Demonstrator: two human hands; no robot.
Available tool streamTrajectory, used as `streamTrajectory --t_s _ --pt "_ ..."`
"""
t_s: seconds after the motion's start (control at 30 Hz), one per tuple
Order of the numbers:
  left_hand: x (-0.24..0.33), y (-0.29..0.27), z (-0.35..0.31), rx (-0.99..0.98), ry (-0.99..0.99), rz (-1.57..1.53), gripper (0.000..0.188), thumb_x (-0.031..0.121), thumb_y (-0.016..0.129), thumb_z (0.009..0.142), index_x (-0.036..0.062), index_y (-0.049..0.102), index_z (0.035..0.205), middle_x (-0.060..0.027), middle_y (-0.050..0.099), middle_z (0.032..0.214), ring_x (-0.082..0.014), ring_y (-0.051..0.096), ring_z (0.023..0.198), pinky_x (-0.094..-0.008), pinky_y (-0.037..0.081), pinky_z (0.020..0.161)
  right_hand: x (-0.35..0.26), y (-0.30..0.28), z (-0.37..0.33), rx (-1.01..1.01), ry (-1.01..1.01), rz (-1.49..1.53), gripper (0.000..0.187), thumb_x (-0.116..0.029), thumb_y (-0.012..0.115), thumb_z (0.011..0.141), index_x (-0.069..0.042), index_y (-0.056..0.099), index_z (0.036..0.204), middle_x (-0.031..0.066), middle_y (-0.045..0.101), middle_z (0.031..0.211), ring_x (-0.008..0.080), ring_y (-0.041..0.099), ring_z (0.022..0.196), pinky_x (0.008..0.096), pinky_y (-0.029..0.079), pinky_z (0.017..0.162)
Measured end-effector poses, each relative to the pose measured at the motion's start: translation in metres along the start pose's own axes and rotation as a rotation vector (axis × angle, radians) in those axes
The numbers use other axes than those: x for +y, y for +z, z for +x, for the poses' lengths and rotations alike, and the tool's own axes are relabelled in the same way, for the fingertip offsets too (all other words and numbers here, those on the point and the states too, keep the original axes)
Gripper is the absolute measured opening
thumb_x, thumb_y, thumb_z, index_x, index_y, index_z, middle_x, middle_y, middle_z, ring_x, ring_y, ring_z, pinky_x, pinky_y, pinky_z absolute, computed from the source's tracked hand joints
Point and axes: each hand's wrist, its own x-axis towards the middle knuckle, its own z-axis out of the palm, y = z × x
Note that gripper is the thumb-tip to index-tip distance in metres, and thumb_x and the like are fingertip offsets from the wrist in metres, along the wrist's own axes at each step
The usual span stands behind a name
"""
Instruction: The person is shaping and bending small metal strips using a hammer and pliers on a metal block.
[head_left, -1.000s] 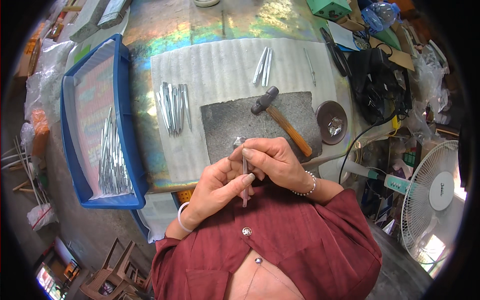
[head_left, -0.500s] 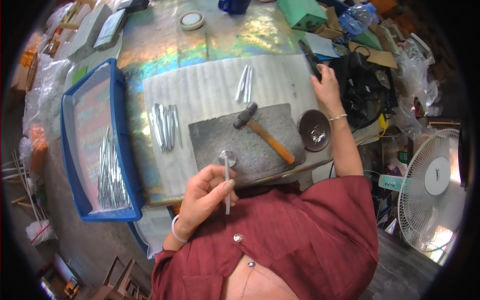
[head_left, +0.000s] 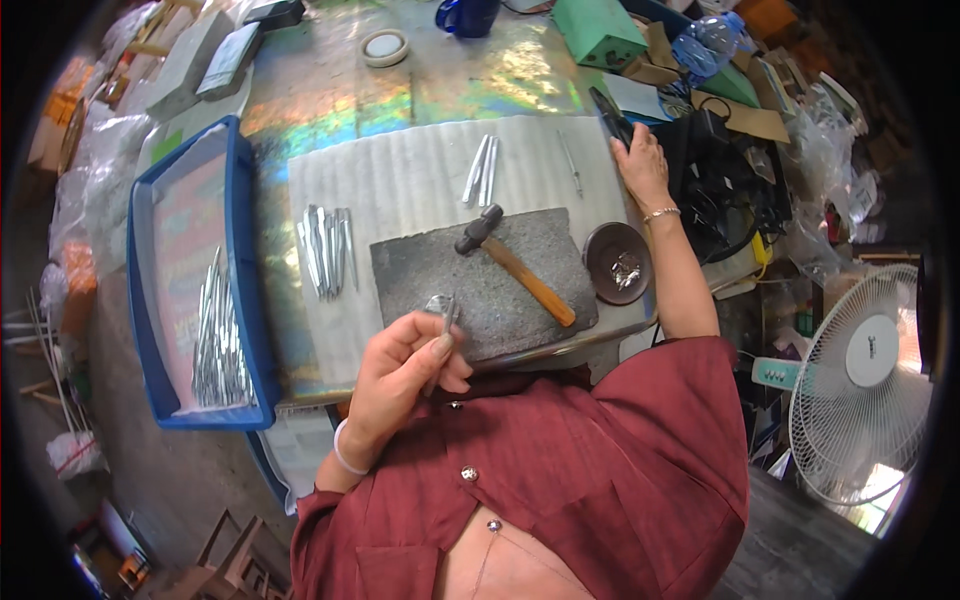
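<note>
My left hand (head_left: 408, 362) is closed, pinching a thin silver metal rod (head_left: 450, 312) between thumb and fingers above the front edge of a dark stone slab (head_left: 405, 262). The rod's lower end is hidden by the hand. A small shiny round piece (head_left: 436, 302) shows just behind it. A ball-peen hammer (head_left: 530, 283) with a wooden handle lies across the slab, untouched. At the far right, my right hand (head_left: 645, 172) has its fingers and thumb around the near end of a long black object (head_left: 607, 112), whose kind I cannot make out.
Silver rods lie on the white foam sheet (head_left: 400, 170) in a left bundle (head_left: 327, 250) and a back bundle (head_left: 480, 170), beside a thin pointed tool (head_left: 570, 163). A brown bowl (head_left: 606, 290) holds shiny bits. More rods fill a blue tray (head_left: 246, 290). A fan (head_left: 868, 350) stands right.
The rod in my left hand has tipped, so less of it shows below the fingers. My right hand stays at the black object. The whole view has shifted slightly.
</note>
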Motion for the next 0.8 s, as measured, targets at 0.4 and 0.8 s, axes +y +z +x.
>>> streamTrajectory --t_s 0.4,0.8 --pt "0.001 0.001 0.008 -0.033 -0.030 -0.271 0.017 0.012 0.050 0.095 -0.0004 0.051 0.108 -0.0120 0.064 0.082 -0.0155 0.065 0.063 -0.0232 0.054 0.058 -0.056 -0.116 -0.074 -0.001 0.084 1.685 0.030 -0.027 0.050 0.094 0.000 0.056 0.082 0.0122 0.060 0.092 0.0179 0.055 0.077 0.0301 0.045 0.069" --pt "0.008 0.012 -0.007 -0.202 -0.054 -0.223 0.024 0.017 0.041 0.099 -0.0003 0.051 0.113 -0.0090 0.061 0.072 -0.0088 0.052 0.046 -0.0187 0.043 0.044 -0.150 -0.170 -0.158 -1.025 -0.116 1.694 0.011 -0.007 0.063 0.084 0.003 0.066 0.088 0.0106 0.054 0.116 0.0136 0.053 0.100 0.0272 0.041 0.089"
